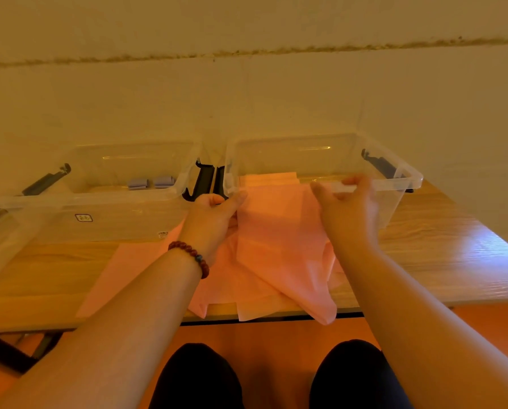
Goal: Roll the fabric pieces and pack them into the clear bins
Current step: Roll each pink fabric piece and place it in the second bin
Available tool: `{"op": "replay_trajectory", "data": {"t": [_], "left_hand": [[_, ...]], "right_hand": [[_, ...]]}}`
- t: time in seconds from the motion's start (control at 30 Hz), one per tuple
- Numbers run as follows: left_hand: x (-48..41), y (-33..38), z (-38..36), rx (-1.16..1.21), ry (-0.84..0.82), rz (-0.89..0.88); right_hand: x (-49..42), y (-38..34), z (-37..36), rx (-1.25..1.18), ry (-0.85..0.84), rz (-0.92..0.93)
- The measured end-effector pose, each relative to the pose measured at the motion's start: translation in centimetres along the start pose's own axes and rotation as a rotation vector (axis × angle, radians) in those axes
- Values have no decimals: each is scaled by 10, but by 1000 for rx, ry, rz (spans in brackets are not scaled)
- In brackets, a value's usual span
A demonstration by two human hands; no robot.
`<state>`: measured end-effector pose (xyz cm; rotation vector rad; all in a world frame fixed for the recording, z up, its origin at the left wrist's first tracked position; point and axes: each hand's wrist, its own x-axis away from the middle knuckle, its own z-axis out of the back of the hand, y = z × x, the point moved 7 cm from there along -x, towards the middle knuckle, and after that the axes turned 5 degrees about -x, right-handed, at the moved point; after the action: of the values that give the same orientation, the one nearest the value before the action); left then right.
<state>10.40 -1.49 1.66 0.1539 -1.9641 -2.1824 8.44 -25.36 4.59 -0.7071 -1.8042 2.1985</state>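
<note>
both hands pinched on the raised pink fabric, right one blurred, probably gripping

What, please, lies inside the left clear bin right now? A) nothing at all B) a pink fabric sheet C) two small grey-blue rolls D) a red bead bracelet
C: two small grey-blue rolls sit on the floor of the left bin, while the pink fabric is held up by both hands in front of the right bin.
</note>
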Motion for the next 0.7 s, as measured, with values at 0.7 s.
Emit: {"op": "replay_trajectory", "data": {"t": [0.7], "left_hand": [[-3, 26, -24, 162, -315, 12]], "right_hand": [[2, -5, -28, -469, -419, -331]]}}
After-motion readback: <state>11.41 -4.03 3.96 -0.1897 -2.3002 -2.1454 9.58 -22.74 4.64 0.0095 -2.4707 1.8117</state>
